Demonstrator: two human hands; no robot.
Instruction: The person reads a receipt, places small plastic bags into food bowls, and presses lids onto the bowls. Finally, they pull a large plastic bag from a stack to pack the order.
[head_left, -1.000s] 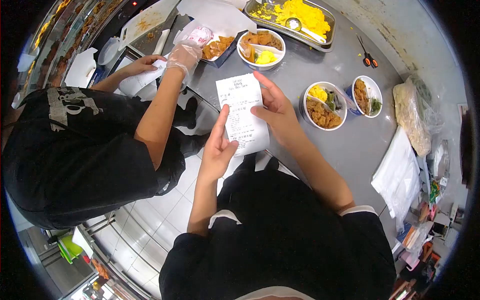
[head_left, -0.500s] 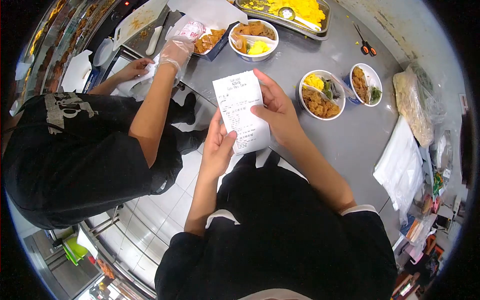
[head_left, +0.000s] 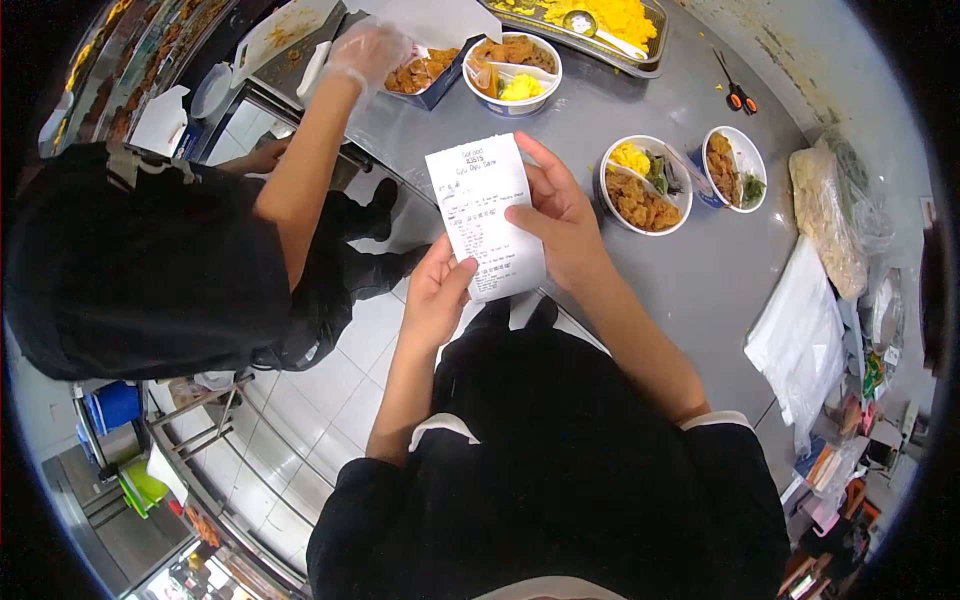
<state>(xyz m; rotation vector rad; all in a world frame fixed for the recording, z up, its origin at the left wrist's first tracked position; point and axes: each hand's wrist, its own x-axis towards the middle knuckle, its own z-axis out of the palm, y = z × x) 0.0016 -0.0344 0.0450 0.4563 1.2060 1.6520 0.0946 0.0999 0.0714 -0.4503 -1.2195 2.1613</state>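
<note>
A printed white paper receipt (head_left: 482,215) is held up in front of me, over the edge of the steel counter (head_left: 660,290). My left hand (head_left: 436,297) pinches its lower left edge, thumb on the front. At its right edge, my right hand (head_left: 562,225) grips it with the thumb across the print. Just beyond the receipt stands a round bowl (head_left: 514,76) with fried food and yellow egg. Right of my right hand is a second bowl (head_left: 645,188) with fried pieces, egg and greens, and beside it a third bowl (head_left: 728,168) with fried pieces and greens.
At left a co-worker in black (head_left: 170,260) reaches a gloved hand over an open food box (head_left: 428,78). A tray of yellow egg (head_left: 600,25) with a spoon lies at the back. Orange-handled scissors (head_left: 738,98), a filled plastic bag (head_left: 825,215) and white plastic bags (head_left: 800,330) are at right.
The co-worker's gloved hand has moved up toward the food box, and their body has shifted left. My hands still hold the receipt, tilted slightly differently.
</note>
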